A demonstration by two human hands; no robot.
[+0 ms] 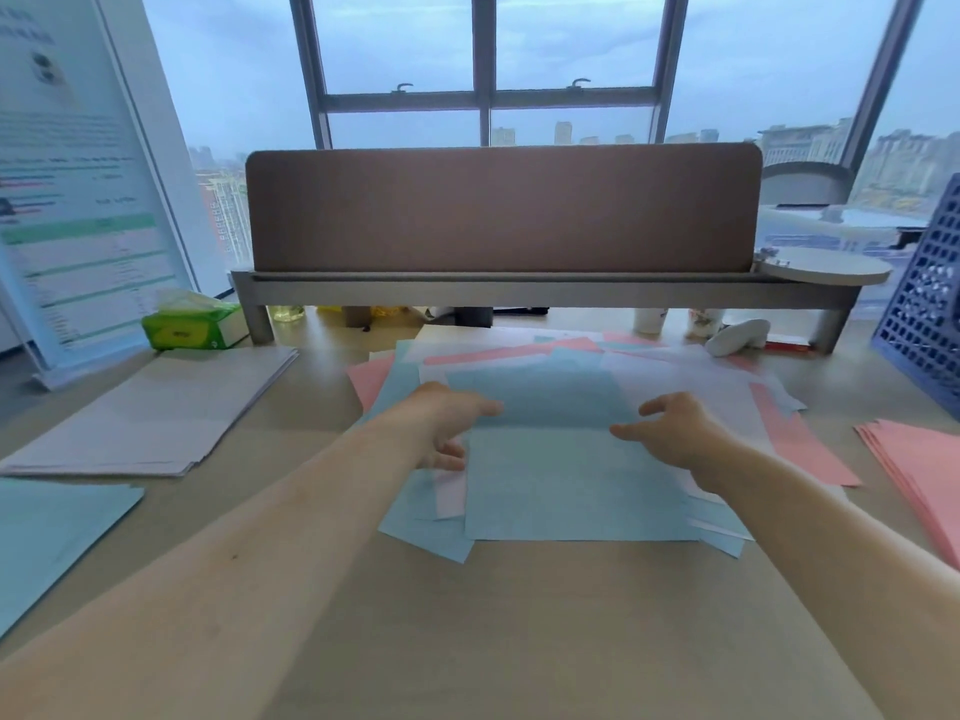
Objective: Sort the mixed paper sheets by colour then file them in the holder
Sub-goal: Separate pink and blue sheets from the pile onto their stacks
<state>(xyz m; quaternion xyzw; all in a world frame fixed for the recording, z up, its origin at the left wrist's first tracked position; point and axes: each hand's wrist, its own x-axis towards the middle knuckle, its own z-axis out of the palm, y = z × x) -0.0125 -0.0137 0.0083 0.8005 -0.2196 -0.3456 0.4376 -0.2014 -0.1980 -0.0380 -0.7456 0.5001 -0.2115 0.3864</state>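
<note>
A mixed pile of blue, pink and white sheets (737, 387) lies spread across the middle of the desk. On top of it lies a blue sheet (571, 491), its far half bent upward. My left hand (447, 428) pinches that sheet's left edge, thumb on top and fingers beneath. At the right edge my right hand (675, 433) holds it, thumb and forefinger reaching in over the bend. Sorted stacks lie around the pile: white sheets (156, 413) at the left, blue sheets (52, 537) at the near left, pink sheets (919, 470) at the right. A blue lattice holder (930, 304) stands at the far right.
A brown divider panel (498, 210) on a grey shelf crosses the back of the desk, with cups (649, 319) and small items beneath it. A green tissue pack (192, 330) and a standing sign (78, 174) are at the back left. Bare wooden desk (519, 641) lies in front.
</note>
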